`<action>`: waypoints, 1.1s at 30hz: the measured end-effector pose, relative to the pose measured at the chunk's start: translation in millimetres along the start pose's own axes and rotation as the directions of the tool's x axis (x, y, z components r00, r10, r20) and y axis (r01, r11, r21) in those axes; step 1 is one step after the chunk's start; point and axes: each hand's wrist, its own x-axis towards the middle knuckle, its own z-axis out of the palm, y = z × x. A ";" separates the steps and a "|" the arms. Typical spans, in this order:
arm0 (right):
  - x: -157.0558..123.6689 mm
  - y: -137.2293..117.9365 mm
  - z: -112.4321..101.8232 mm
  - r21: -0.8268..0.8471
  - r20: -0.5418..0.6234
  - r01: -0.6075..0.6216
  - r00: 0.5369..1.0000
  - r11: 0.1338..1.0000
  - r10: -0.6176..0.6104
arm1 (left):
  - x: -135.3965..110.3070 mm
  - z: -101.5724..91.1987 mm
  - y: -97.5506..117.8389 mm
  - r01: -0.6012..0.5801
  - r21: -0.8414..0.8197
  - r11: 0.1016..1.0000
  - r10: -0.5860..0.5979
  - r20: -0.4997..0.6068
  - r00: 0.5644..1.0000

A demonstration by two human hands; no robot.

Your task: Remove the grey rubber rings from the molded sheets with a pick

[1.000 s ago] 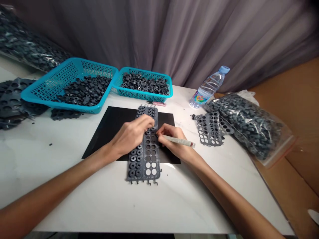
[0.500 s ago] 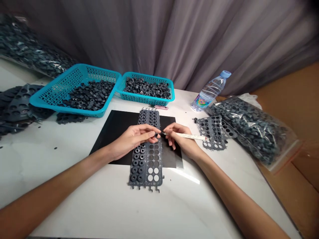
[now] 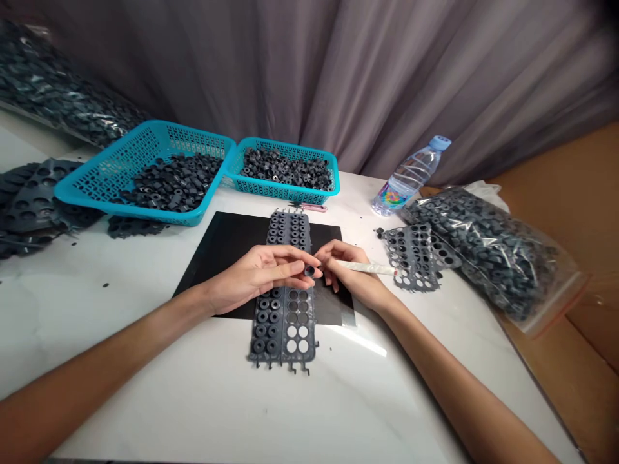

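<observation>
A long grey plastic frame (image 3: 286, 303) with rows of round holes lies on a black mat (image 3: 227, 248) in the middle of the white table; some holes hold small dark rings, others are punched out. My left hand (image 3: 256, 274) hovers over the frame and pinches one small dark ring (image 3: 309, 271) between thumb and fingertips. My right hand (image 3: 345, 270) grips a thin white-wrapped tool (image 3: 365, 267), its tip meeting the ring held by the left.
Two turquoise baskets (image 3: 120, 177) (image 3: 285, 188) of dark rings stand behind the mat. A water bottle (image 3: 409, 175), a spent frame (image 3: 416, 254) and a clear bag of rings (image 3: 493, 251) lie to the right. More spent frames (image 3: 29, 206) and another bag (image 3: 58, 96) sit at the left.
My left hand lifted off the frame with one ring pinched in it. My right hand raised the tool's tip from the frame to that ring. The view shifted slightly.
</observation>
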 end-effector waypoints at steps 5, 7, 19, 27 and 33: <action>-0.4 -1.6 -0.4 -0.010 0.011 -0.003 1.000 1.000 0.003 | -0.1 1.4 0.1 0.001 -0.015 1.000 -0.001 0.007 1.000; -0.6 -1.9 -0.7 -0.020 0.018 -0.002 1.000 1.000 0.003 | 0.0 1.6 -0.3 0.005 -0.013 1.000 -0.005 0.008 1.000; -0.9 1.7 -2.4 -0.037 0.036 0.016 0.999 0.999 -0.015 | 0.0 4.7 2.1 -0.019 0.004 1.000 0.019 -0.012 1.000; 0.6 5.0 -0.4 -0.069 0.000 0.039 0.999 0.997 -0.039 | 1.5 4.2 0.4 -0.044 0.036 0.998 0.045 -0.026 0.999; -1.5 2.4 0.1 -0.039 -0.025 0.047 0.999 0.998 -0.048 | 1.8 3.4 -1.3 -0.049 0.069 0.996 0.051 -0.034 0.998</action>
